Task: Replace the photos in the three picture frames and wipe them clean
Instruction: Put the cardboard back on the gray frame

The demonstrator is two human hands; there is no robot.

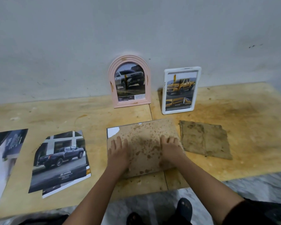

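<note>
Both hands lie flat, fingers straight, on a stained backing board [144, 146] face-down on the plywood table [234, 127]: left hand [118, 151] at its nine o'clock edge, right hand [170, 148] at three o'clock. Beyond, at twelve, a pink arched frame [129, 82] and a white frame [180, 90] lean on the wall.

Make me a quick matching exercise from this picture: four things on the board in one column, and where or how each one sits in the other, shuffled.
Things:
1. pink arched frame
2. white frame
3. stained backing board
4. folded dirty cloth

Places:
A. flat under both hands
B. lying right of the backing board
C. leaning on the wall, grey truck photo
D. standing upright, yellow truck photo

Pairs: 1-C, 2-D, 3-A, 4-B
</note>
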